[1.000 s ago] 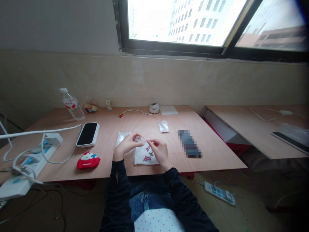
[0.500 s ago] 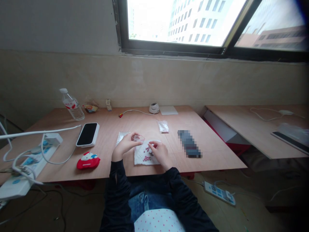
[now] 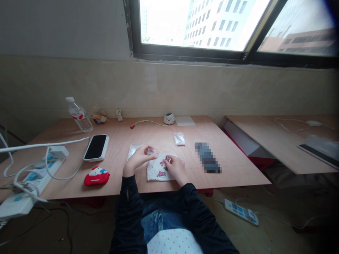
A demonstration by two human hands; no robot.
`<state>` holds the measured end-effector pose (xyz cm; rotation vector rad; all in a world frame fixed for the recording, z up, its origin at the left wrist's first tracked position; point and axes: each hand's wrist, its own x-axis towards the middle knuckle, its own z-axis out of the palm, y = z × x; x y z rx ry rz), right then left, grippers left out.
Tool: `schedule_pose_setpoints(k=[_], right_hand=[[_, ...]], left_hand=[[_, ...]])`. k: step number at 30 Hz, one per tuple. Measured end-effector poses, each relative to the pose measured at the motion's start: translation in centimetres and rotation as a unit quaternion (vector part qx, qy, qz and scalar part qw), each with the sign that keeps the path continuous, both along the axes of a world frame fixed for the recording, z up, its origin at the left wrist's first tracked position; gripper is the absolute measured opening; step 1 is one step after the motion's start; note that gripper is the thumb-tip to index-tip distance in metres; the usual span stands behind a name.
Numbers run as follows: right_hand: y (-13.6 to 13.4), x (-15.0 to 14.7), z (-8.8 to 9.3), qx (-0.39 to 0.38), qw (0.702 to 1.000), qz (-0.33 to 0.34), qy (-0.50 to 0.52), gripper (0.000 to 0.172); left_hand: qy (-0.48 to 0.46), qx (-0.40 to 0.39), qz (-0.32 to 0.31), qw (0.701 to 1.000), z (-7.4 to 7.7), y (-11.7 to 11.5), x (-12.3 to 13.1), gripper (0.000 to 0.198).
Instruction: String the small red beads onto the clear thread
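Observation:
My left hand (image 3: 140, 158) is raised over the left edge of a white paper tissue (image 3: 152, 171), its thumb and fingers closed on a thin reddish cord (image 3: 158, 151) that curves out to the right. Pink beads (image 3: 160, 174) lie in small groups on the tissue, with a few darker pieces among them. Low over the tissue's right side, my right hand (image 3: 177, 169) has its thumb and index finger pinched together at the beads. Whatever sits between those fingertips is too small to make out.
A clear packet (image 3: 134, 151) lies left of the tissue, another small bag (image 3: 179, 139) behind it. A blurred dark object (image 3: 208, 157) is on the right. At left are a red pouch (image 3: 96, 175), a phone (image 3: 96, 147), a power strip (image 3: 34, 181) and a water bottle (image 3: 80, 115).
My right hand has moved slightly right and down, away from the cord to the beads on the tissue. My left hand holds the cord in nearly the same place.

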<state>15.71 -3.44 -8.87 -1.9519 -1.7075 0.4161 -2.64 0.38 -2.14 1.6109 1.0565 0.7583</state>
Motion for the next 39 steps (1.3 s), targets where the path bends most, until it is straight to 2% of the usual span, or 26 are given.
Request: schedule_pose_setpoints(k=[14,18,21,27,30,32,35,39], right_hand=[[-0.1,-0.2,-0.5,0.051,0.997,-0.029,0.053,0.024],[0.1,-0.3,-0.2,0.099,0.988,-0.055,0.108,0.027],[0.2,-0.7,0.8,0.156,0.974,-0.055,0.156,0.031],[-0.2,-2.3,2.9,0.23,0.95,0.012,0.211,0.028],[-0.4,-2.8,3.0,0.226,0.946,0.056,0.226,0.028],[-0.5,-2.9,2.8,0.226,0.941,0.061,0.245,0.03],[-0.7,-2.7,2.6,0.237,0.935,0.058,0.259,0.036],[-0.9,-2.6,2.7,0.243,0.926,0.12,0.261,0.052]], left_hand=[[-0.002,-0.006,0.005,1.0,0.5,-0.2,0.1,0.036],[0.013,0.0,0.001,1.0,0.5,-0.2,0.1,0.036],[0.027,0.011,-0.002,1.0,0.3,0.0,0.0,0.036],[0.028,0.038,-0.003,0.999,-0.6,0.5,0.1,0.036],[0.025,0.049,0.0,0.998,-1.0,0.6,0.1,0.037],[0.023,0.054,0.003,0.998,-1.0,0.7,0.0,0.037],[0.026,0.069,0.014,0.997,-0.5,0.4,0.1,0.038],[0.036,0.073,0.059,0.995,1.2,-0.4,0.5,0.041]])
